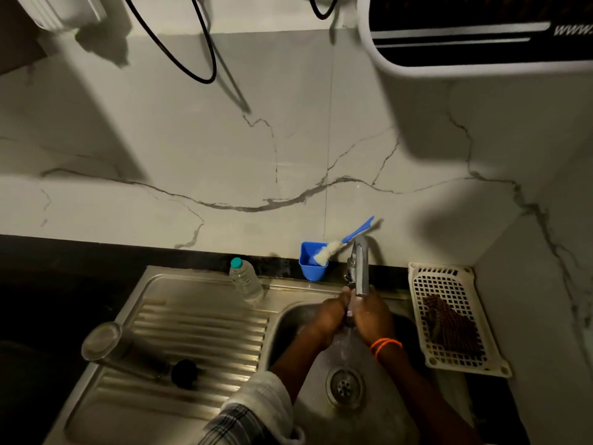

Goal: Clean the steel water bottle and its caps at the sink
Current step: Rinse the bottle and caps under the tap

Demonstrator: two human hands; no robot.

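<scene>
Nearest the camera, a rolled pale sleeve (pixel 260 403) is covering the person's left forearm, which is reaching up and to the right over the sink (pixel 378 422) towards the tap (pixel 361 268). Both hands are meeting directly under the tap's spout, where water is running down towards the drain (pixel 345 387).

The left hand (pixel 330 316) and the right hand (pixel 373 316) are pressing close together, fingers curled inward, palms facing each other. A small dark item is showing between them at the stream; it is probably one of the caps, but the picture is too dim to confirm this, so whether either hand is actually clamping something cannot be told. An orange band (pixel 386 344) is sitting on the right wrist.

The steel water bottle (pixel 125 354) is lying on its side on the ribbed draining board (pixel 199 322), well to the left of the tap. Its long axis is running from upper left to lower right, with the wide base away from the tap and the dark neck end (pixel 184 373) pointing towards the sink. The left hand is the nearer one to it, so a reach leftward along the board by that hand appears the likely approach.

Behind the tap's left side, a blue cup (pixel 313 261) is holding a bottle brush (pixel 340 245); further left a clear plastic bottle (pixel 245 279) is standing upright. Right of the tap, a white basket (pixel 449 316) is holding a dark cloth (pixel 449 326).
</scene>
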